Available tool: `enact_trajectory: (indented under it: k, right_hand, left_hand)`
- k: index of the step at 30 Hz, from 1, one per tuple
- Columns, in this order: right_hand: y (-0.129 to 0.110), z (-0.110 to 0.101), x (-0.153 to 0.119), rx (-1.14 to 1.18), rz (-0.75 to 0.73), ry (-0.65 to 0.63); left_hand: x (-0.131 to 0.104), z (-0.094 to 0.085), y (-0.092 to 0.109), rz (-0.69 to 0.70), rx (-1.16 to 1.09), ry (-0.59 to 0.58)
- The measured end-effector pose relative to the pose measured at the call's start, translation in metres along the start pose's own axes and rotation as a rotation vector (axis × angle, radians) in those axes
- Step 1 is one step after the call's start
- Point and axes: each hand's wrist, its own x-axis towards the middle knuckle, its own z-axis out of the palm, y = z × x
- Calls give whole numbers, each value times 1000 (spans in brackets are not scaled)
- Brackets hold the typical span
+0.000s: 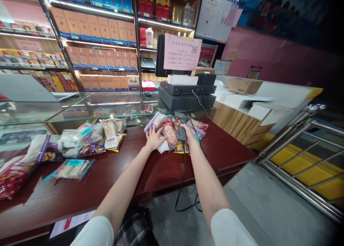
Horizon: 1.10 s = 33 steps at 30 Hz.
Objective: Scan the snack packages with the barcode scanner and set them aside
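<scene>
My right hand (186, 132) is wrapped round the handle of a dark barcode scanner (181, 126), whose black cable hangs over the table's front edge. The scanner is above a group of packaged breads. My left hand (155, 138) rests with fingers spread on a white and purple bread package (156, 122). Between the hands lies a bread package with red print (169, 132). Further packages, such as a purple and red one (198, 127), lie partly hidden behind the scanner and my right hand.
More packaged breads (83, 135) are heaped on the left of the dark red table (118, 170), with a flat blue-white pack (73, 168) in front. Behind stand a glass counter (115, 99) and a cash register (185, 91). A metal railing (303, 145) is at right.
</scene>
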Motion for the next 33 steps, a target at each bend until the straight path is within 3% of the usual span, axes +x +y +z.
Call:
enact_trajectory:
  k: [4,8,16,19,24,29,33]
  right_hand:
    - [8,-5,2,49,171,36]
    - [16,-5,-1,82,207,1]
    - [39,30,-9,93,175,-71]
    - [45,38,-11,92,152,-74]
    - [50,31,-12,166,153,-47]
    - [47,29,-14,207,129,-23]
    - [42,36,-18,132,-68,-29]
  left_hand:
    - [0,2,-8,13,69,-47]
    - [-1,-2,-18,66,89,-32]
    - [-10,-31,-56,58,81,-24]
    - [-10,-42,-73,12,-29,58]
    - [-6,-43,-96,-64,-133,384]
    - [-6,-34,-115,-147,-88,206]
    - [-10,-34,-121,-196,-11,209]
